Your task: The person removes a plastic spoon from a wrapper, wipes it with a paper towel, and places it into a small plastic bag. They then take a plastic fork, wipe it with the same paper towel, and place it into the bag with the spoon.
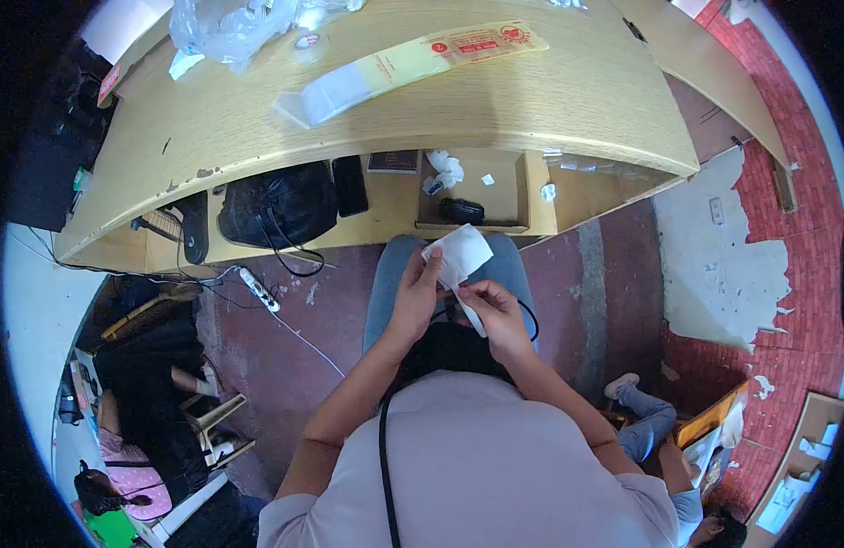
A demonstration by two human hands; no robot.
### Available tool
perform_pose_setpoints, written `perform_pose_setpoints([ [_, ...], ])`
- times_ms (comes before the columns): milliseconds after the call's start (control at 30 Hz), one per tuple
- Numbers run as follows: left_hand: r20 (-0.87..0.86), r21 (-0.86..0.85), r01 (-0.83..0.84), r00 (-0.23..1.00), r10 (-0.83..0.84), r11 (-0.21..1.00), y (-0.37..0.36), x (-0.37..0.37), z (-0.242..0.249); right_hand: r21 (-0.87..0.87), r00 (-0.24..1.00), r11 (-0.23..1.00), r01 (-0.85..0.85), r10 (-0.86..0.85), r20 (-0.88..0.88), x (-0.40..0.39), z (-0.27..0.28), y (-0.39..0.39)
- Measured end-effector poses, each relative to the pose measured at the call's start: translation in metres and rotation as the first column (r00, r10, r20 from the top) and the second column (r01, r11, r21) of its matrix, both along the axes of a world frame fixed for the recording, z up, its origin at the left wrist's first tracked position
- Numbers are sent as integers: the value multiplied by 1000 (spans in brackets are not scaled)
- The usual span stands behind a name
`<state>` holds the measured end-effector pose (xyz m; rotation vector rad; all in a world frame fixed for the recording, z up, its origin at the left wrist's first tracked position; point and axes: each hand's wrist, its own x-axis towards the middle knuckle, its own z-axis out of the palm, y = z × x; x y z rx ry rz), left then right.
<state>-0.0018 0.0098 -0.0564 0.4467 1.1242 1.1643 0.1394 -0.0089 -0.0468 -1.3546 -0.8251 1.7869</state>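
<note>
**Left hand (416, 291) and right hand (498, 316) closed on one white sheet (468, 253)**

I hold the sheet out in front of my pale shirt (468, 447), short of the worktop (586, 87). My left hand grips its broad upper part, thumb on the face toward me, fingers hidden behind. My right hand, just beside and slightly closer to my body, pinches the narrow lower end between thumb and fingertips.

Just beyond, on the shelf (388, 217) beneath the worktop, an open cardboard box (504, 201) contains crumpled white paper (448, 169) and a small black object (461, 211) I cannot identify. Left of the box are a flat black slab (351, 185) and a black bag (285, 201).

Above, on the worktop, a long yellow-and-white packet (413, 73) printed in red lies at a slant, near a roll of tape (307, 42) and a crumpled clear plastic bag (223, 35).

Well apart from me, a person in pink (134, 484) is at my left, another in blue jeans (648, 425) at my right, near a red wall (810, 301) with a bare, peeling patch.
</note>
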Motion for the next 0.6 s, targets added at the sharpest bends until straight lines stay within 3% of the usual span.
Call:
perform_pose_setpoints([
  [100,57,23,-29,998,28,999,1,3,5,-45,998,997,55,-57,-38,-1,2,-1],
  [267,62,34,-20,998,17,999,0,2,-5,162,992,987,22,-41,117,-1,-5,-1],
  [533,33,51,70,997,-72,996,0,-8,-12,202,992,979,10,-35,121,1,-1,1],
  [600,328,159,56,939,-106,986,0,-14,-21,209,994,978,23,-44,96,2,1,2],
])
